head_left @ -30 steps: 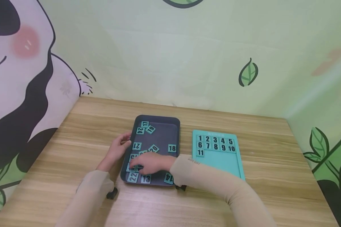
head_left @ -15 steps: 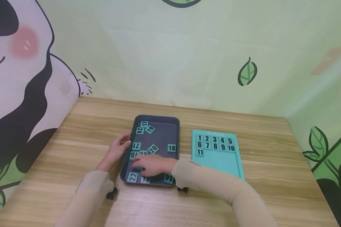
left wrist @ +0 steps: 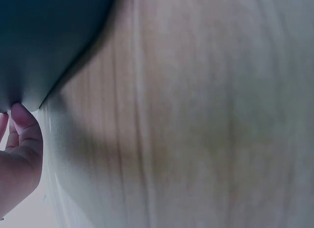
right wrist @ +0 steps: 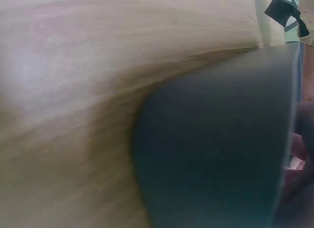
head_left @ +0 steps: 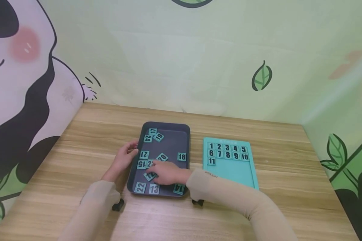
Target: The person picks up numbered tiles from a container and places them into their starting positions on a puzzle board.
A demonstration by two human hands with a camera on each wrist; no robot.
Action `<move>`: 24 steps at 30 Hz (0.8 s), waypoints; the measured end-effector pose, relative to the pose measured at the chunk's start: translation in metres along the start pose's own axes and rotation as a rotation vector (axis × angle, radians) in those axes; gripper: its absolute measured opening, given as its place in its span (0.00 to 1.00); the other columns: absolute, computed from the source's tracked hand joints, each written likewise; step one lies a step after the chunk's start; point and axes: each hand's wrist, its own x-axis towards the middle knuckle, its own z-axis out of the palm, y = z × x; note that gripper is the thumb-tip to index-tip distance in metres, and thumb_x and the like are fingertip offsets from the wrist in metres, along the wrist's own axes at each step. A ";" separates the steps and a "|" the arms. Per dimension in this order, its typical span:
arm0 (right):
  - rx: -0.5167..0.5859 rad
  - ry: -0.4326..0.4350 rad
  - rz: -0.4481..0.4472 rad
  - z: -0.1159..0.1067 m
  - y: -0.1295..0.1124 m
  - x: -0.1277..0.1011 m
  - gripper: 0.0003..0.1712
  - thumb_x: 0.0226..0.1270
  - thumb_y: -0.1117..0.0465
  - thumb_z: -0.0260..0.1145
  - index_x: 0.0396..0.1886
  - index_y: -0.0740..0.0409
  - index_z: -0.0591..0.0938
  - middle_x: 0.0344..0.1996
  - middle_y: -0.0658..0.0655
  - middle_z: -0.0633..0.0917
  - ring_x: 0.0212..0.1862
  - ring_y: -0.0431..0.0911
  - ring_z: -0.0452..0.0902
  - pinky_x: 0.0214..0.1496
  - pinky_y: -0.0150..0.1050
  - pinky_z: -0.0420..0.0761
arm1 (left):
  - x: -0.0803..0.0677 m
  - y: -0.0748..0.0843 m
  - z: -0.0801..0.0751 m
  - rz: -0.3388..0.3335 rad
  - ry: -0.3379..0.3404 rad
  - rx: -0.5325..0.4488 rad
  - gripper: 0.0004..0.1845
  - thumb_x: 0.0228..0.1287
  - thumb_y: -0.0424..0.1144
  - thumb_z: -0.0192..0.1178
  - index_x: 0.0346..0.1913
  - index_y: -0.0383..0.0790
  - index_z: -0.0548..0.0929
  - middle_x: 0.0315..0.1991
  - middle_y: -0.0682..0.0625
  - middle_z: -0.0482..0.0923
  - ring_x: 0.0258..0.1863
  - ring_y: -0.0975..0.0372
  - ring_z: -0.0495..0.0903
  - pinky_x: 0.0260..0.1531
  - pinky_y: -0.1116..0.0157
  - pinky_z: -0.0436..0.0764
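Inside a dark grey tray (head_left: 172,144), several turquoise number tiles lie scattered. My right hand (head_left: 167,173) reaches over the tray's near half; its thumb and forefinger pinch a tile (head_left: 150,176) that seems to read 12, lying askew. Tiles 15 (head_left: 141,164), 22 (head_left: 140,187) and 13 (head_left: 154,189) lie around it, and the fingers partly cover a tile beside 15. My left hand (head_left: 124,159) holds the tray's left rim. In the left wrist view, the left thumb (left wrist: 27,125) meets the tray's outer wall. The right wrist view mostly shows the tray's side (right wrist: 216,144).
To the right of the tray lies a turquoise board (head_left: 235,172) with tiles 1 to 11 set in order from its top left. Tile 18 (head_left: 182,156) sits by the tray's right wall, and tile 14 (head_left: 178,188) near its front corner. A printed wall (head_left: 184,67) rises behind the wooden table (head_left: 277,157).
My right hand has shifted slightly right, and the pinched tile has moved right from the tray's left side and turned askew. Tile 13 is now uncovered. The left hand stays on the rim.
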 end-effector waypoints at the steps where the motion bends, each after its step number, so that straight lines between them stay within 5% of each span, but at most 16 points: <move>1: 0.003 0.007 0.005 0.000 0.000 0.000 0.24 0.58 0.55 0.61 0.56 0.46 0.73 0.43 0.50 0.74 0.37 0.37 0.69 0.37 0.26 0.73 | 0.000 0.000 0.000 0.002 0.001 -0.002 0.22 0.66 0.34 0.43 0.63 0.38 0.61 0.59 0.39 0.64 0.61 0.47 0.62 0.59 0.52 0.65; 12: -0.032 0.119 0.034 0.008 -0.003 0.004 0.23 0.53 0.54 0.64 0.52 0.47 0.75 0.46 0.48 0.75 0.45 0.38 0.73 0.46 0.31 0.76 | -0.001 0.002 -0.001 -0.013 -0.012 -0.012 0.22 0.66 0.35 0.42 0.63 0.40 0.61 0.60 0.40 0.63 0.62 0.48 0.60 0.60 0.51 0.63; 24: -0.043 0.097 0.044 0.012 -0.002 0.009 0.24 0.53 0.56 0.64 0.53 0.47 0.75 0.45 0.48 0.77 0.46 0.38 0.73 0.47 0.32 0.76 | -0.001 0.002 0.000 -0.016 -0.006 0.005 0.22 0.66 0.35 0.42 0.63 0.40 0.61 0.59 0.40 0.63 0.61 0.48 0.61 0.59 0.51 0.64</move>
